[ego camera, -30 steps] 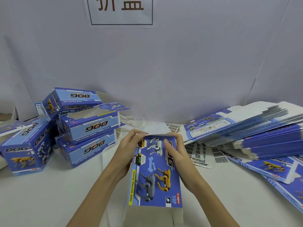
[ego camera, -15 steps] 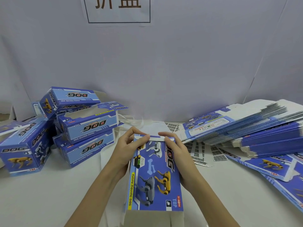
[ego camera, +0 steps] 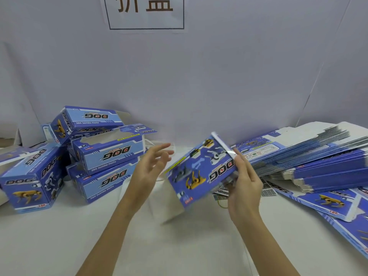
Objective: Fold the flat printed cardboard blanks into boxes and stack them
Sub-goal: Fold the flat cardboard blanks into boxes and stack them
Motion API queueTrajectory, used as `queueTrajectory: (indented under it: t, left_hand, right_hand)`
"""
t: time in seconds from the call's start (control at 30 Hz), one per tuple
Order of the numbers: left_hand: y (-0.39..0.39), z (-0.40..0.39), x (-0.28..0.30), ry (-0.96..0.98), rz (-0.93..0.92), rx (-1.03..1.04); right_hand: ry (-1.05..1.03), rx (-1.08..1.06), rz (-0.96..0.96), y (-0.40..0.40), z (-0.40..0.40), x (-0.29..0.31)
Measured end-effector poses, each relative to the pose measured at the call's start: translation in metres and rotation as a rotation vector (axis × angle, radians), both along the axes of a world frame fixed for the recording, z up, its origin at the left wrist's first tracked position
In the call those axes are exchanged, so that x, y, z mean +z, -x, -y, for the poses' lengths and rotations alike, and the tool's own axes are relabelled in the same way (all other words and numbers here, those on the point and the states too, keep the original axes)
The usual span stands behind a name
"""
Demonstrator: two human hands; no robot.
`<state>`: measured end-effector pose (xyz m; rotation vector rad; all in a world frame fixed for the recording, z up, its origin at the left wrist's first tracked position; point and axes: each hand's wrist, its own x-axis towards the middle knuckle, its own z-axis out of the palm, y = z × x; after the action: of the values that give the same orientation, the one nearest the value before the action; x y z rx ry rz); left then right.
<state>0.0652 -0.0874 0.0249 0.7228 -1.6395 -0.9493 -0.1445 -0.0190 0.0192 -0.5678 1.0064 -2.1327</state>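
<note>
Box (ego camera: 201, 172) now tilted, swung toward frame right; left hand (ego camera: 148, 170) off it, fingers spread. We see right hand (ego camera: 244, 186) pinching box edge.

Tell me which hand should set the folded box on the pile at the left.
Probably the right hand: it already grips the folded box. The left hand hangs open, holding nothing, though it is nearer the pile of boxes and could steady them.

White table (ego camera: 59, 246), pale backdrop wall (ego camera: 219, 76), framed sign with characters (ego camera: 146, 12), barcode sheets (ego camera: 268, 190)
</note>
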Motion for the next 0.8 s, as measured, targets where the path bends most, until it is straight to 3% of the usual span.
queueTrajectory:
  t: [0.13,0.23,0.4,0.67,0.8]
  left_hand:
    - [0.016,-0.011,-0.007,0.328,0.431,0.142]
    - [0.037,-0.019,-0.023,0.484,0.719,0.26]
    - [0.032,-0.006,-0.031,0.428,0.636,0.318]
    - [0.012,0.006,-0.029,0.573,0.664,0.277]
    - [0.01,0.004,-0.027,0.603,0.711,0.246]
  right_hand:
    - [0.066,-0.074,0.019,-0.003,0.001,-0.007]
    - [0.057,0.004,-0.12,-0.021,-0.001,-0.016]
    - [0.053,0.128,-0.348,-0.034,-0.003,-0.022]
    - [-0.115,0.426,-0.302,0.012,-0.004,-0.005]
    - [-0.064,0.588,-0.495,0.021,-0.009,0.0]
